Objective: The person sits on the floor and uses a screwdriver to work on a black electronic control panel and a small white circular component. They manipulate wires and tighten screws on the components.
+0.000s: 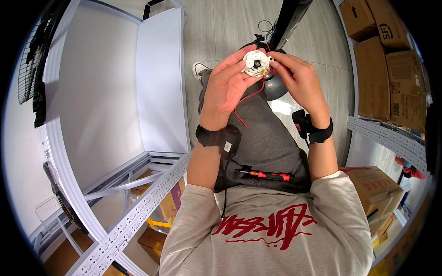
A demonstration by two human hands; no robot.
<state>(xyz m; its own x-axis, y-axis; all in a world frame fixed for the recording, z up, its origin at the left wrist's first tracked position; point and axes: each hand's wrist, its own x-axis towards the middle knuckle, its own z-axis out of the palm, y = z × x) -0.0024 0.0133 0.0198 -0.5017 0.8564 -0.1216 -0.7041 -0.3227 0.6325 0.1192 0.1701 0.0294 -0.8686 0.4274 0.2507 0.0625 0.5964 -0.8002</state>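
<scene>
A round white plastic part (256, 62) with a dark centre is held up in front of me, above my knees. My left hand (225, 80) supports it from the left, thumb on its near edge and fingers behind. At its right edge, the thumb and fingertips of my right hand (298, 76) pinch a small protruding tab. From the part's underside a red wire (236, 110) hangs down over my grey trousers, its end loose. On my lap lies a red and black screwdriver (269, 175), tip toward the left.
Just beyond my hands stands a black post (284, 23) with thin wires and a dark rounded base (276, 87). White shelving (161, 78) is at the left, with a black wire grille (30, 64). Cardboard boxes (374, 78) fill the right-hand rack; another carton (375, 191) sits lower.
</scene>
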